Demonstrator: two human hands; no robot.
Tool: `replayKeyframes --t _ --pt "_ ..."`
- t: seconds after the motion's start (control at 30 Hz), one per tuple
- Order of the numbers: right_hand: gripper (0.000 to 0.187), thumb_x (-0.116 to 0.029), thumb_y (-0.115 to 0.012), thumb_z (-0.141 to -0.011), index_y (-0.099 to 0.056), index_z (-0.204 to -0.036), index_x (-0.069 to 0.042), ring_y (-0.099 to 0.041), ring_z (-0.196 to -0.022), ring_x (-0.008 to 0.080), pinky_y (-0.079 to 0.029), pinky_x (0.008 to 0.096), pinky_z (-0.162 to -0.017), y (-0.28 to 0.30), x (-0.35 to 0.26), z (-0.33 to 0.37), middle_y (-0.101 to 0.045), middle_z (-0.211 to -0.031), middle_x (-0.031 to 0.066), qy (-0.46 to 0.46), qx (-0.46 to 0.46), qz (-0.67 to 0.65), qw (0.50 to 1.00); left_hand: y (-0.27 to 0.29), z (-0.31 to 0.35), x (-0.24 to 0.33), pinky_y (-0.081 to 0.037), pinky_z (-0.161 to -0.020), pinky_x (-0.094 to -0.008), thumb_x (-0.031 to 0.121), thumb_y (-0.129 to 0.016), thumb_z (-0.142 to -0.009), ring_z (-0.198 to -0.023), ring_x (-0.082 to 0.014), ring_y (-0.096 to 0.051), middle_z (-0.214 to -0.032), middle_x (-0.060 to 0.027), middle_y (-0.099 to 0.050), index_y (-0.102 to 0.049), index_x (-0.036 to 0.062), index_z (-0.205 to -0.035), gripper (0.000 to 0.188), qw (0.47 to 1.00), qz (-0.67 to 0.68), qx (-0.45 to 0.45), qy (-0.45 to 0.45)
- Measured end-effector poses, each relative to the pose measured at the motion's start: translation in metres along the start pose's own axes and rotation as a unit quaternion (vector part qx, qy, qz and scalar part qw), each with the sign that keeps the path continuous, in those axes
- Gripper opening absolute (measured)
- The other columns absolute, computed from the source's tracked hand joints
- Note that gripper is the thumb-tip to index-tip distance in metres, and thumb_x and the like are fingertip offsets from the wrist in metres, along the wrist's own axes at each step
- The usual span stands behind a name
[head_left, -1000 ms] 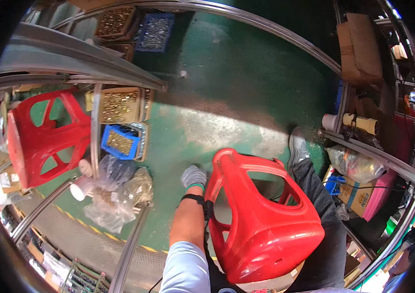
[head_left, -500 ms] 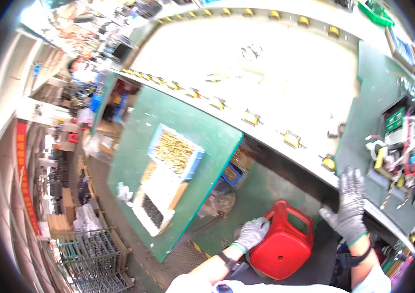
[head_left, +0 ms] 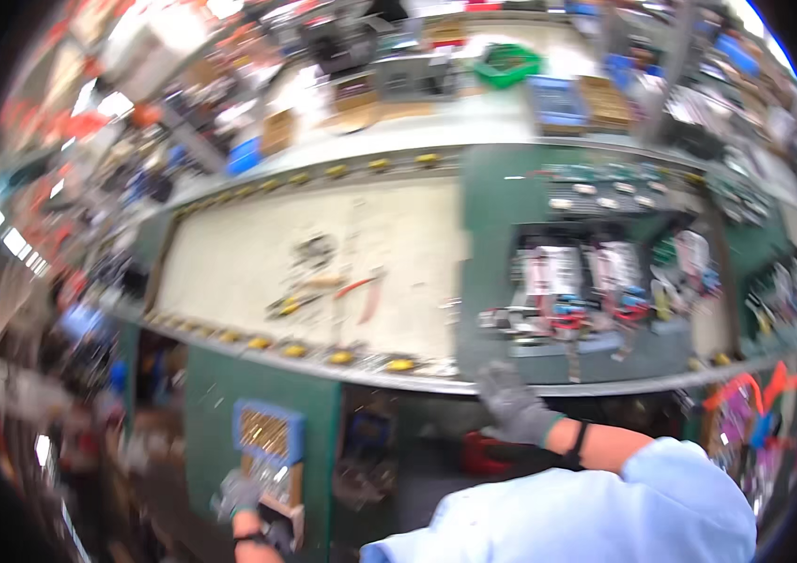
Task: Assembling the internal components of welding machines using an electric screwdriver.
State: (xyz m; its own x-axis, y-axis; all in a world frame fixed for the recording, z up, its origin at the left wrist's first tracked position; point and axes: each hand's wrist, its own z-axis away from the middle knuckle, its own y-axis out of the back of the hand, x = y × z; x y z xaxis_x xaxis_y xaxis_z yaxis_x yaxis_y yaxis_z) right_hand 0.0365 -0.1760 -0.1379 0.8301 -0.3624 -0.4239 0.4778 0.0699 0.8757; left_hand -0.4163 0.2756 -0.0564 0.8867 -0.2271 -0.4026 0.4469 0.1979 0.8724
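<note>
Motion blur smears the whole frame, so small items on the workbench (head_left: 323,272) read only as specks, and the black fisheye rim cuts off the corners. The right hand (head_left: 514,405), in a grey knit glove, sits at lower centre with its fingers spread wide and holding nothing, lying against the front edge of the bench, where a curved grey lip runs from left to right. Just below it a red plastic stool (head_left: 485,452) shows only as a small patch in the dark gap under the bench; the rest is hidden by the forearm and by the pale blue sleeve (head_left: 605,511) that fills the lower right. The left hand (head_left: 241,494), also grey-gloved, is at the lower left near the bottom edge, just beside a blue tray of brass-coloured parts (head_left: 267,433); blur keeps me from telling whether it is spread or closed, or whether it touches the tray. The bench top is a pale cream mat in the middle, mostly bare, with a few hand tools (head_left: 323,291) with red and yellow handles near its centre. To the right lies a green surface crowded with small boxes and parts (head_left: 596,291). A row of yellow knobs (head_left: 342,357) lines the near edge.
</note>
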Motion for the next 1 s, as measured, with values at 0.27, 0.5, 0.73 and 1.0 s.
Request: replayKeyframes --t 0.27,0.5,0.73,1.0 --pt "0.121 -0.030 -0.086 -0.072 -0.017 -0.162 0.010 -0.023 -0.157 0.0484 -0.021 0.0525 -0.129 -0.061 0.026 -0.012 -0.023 -0.166 0.0369 0.048 0.163 -0.076 0.983 0.079 0.049 0.212 -0.056 -0.078 -0.0443 0.033 -0.065 -0.101 -0.084 -0.0326 -0.071 -0.100 -0.0189 -0.076 -0.072 0.0019 -0.119 0.036 0.879 0.273 0.101 -0.378" --pt "0.078 -0.038 -0.079 -0.083 -0.053 -0.147 -0.002 -0.047 -0.144 0.0420 -0.034 0.0570 -0.122 -0.121 0.069 -0.053 -0.056 -0.147 0.0228 0.192 0.341 -0.035 0.920 0.095 0.132 0.432 -0.055 -0.078 -0.0274 0.017 -0.069 -0.103 -0.093 -0.0159 -0.064 -0.113 -0.0116 -0.069 -0.052 -0.0046 -0.146 0.051 0.674 0.472 -0.073 -0.564" --pt "0.052 -0.039 -0.077 -0.087 -0.067 -0.123 -0.003 -0.058 -0.124 0.0454 -0.045 0.0590 -0.108 -0.077 0.026 0.073 -0.066 -0.127 0.0212 0.195 0.458 -0.040 0.866 0.108 0.197 0.492 -0.049 -0.063 -0.0284 0.034 -0.061 -0.107 -0.071 -0.0110 -0.060 -0.088 -0.0047 -0.069 -0.068 0.0007 -0.114 0.035 0.576 0.521 -0.119 -0.619" --pt "0.071 -0.038 -0.081 -0.078 -0.057 -0.133 -0.001 -0.055 -0.130 0.0442 -0.043 0.0525 -0.115 -0.052 0.059 0.145 -0.059 -0.137 0.0227 -0.201 0.370 0.037 0.906 0.096 0.149 0.574 -0.038 -0.032 -0.0294 0.034 -0.063 -0.105 -0.038 -0.0141 -0.050 -0.063 -0.0051 -0.059 -0.061 0.0053 -0.086 0.035 0.535 0.611 -0.072 -0.579"
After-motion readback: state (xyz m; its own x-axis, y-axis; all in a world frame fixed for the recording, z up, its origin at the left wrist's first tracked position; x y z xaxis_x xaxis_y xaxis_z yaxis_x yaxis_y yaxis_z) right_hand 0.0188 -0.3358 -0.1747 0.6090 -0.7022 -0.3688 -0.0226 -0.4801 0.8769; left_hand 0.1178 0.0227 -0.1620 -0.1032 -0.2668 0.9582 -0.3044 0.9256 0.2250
